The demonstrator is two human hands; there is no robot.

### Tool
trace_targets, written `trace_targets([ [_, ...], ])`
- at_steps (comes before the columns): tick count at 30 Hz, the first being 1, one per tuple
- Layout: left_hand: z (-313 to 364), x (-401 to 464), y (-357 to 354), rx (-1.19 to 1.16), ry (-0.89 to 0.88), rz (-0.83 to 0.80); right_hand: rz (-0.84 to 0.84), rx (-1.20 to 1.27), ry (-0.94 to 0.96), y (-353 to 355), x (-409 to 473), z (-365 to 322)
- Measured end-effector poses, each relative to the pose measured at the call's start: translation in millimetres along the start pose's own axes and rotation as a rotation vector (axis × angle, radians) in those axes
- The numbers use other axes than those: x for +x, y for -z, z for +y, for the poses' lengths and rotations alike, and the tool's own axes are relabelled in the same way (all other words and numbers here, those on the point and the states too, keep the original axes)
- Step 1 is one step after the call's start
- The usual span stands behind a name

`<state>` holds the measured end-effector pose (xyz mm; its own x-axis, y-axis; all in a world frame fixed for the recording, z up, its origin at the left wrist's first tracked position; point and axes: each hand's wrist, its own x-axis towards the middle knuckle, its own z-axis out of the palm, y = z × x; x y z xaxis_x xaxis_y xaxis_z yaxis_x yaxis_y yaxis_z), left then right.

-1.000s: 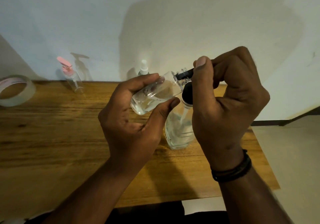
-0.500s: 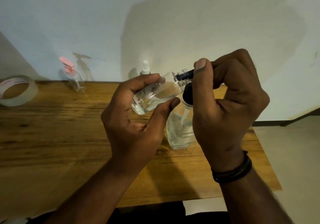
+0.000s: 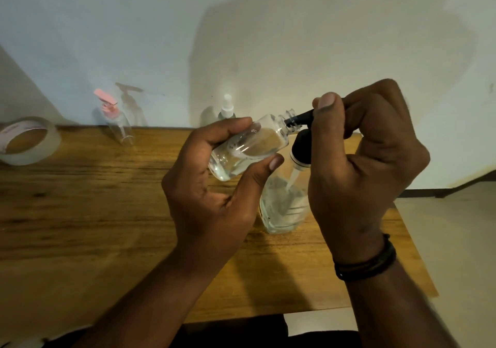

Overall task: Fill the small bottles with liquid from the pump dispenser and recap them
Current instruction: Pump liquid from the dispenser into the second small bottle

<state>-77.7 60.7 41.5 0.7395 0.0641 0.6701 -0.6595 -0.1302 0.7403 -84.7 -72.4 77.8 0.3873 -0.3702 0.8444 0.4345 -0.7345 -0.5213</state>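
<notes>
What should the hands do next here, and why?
Probably press the pump head down again with the right hand. The black spout sits in the open neck of the small bottle, which the left hand holds tilted and only partly filled, so more liquid seems needed before capping.

Four bottles: one uncapped small bottle (image 3: 247,150), three pump or spray bottles (image 3: 284,205) (image 3: 118,124) (image 3: 227,108); one tape roll (image 3: 26,139).

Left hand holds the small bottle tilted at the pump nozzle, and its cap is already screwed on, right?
Not quite. In the head view the left hand holds the small bottle tilted, but its threaded neck is uncapped, with the pump nozzle at its mouth.
</notes>
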Motion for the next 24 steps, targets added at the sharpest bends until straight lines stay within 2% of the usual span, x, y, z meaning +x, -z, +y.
trace_targets([
  [24,-0.3,1.6,0.1,0.008,-0.028,-0.013,-0.017,0.0,0.073,1.8,4.9,-8.3],
])
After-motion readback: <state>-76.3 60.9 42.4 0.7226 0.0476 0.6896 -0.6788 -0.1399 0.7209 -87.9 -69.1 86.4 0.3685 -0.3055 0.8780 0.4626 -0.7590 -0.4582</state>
